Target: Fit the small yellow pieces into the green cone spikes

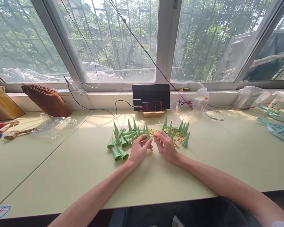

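My left hand (140, 149) is closed round a green plastic cone (147, 131), its point upward. Close beside it, my right hand (165, 145) pinches with thumb and forefinger near the cone; whatever is between those fingertips is too small to make out. More green cones lie on their sides to the left, among them one with its open end toward me (116, 154). Others stand upright on the right, such as the outermost cone (186, 140). Small yellow pegs (177, 138) are scattered between and behind the hands, partly hidden by them.
A phone (152, 106) leans on a wooden stand before a black tablet (151, 93). Cables run along the window side. At left are a brown pouch (46, 99), clear plastic wrap (54, 126) and wooden toys (13, 135). Plastic bags (201, 97) stand at right.
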The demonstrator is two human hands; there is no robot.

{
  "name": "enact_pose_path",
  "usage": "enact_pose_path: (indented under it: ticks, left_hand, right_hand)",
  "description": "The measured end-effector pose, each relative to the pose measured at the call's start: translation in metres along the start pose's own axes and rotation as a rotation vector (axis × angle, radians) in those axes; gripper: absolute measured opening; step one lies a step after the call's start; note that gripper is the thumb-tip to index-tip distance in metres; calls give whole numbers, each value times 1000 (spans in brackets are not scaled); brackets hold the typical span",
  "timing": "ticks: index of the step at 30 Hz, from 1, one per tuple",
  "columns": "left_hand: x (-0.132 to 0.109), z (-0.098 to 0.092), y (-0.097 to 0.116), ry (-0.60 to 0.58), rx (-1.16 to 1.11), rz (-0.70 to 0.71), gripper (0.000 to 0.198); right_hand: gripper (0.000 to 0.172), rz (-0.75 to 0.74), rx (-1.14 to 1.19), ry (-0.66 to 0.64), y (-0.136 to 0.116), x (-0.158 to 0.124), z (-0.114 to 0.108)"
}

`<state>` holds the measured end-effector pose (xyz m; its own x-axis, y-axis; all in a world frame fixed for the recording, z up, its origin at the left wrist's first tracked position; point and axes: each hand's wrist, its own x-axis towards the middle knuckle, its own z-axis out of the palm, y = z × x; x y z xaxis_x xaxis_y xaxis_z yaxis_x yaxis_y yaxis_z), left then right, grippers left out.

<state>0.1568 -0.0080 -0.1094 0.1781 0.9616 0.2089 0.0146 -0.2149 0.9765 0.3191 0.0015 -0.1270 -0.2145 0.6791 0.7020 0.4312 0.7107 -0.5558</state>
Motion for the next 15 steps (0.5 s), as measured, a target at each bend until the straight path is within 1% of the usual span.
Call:
enact_pose_path:
  ticks: [7,11,15]
  left_hand:
    - [0,1,1,14,11,7,35]
    - [-1,1,0,-2,24,1,34]
    - [-2,1,-1,-11,51,-10,38]
  right_hand:
    - [20,19,3,-17,2,-1,0]
    - [20,17,-1,-18,2,0,0]
    - [19,16,-3,-16,2,0,0]
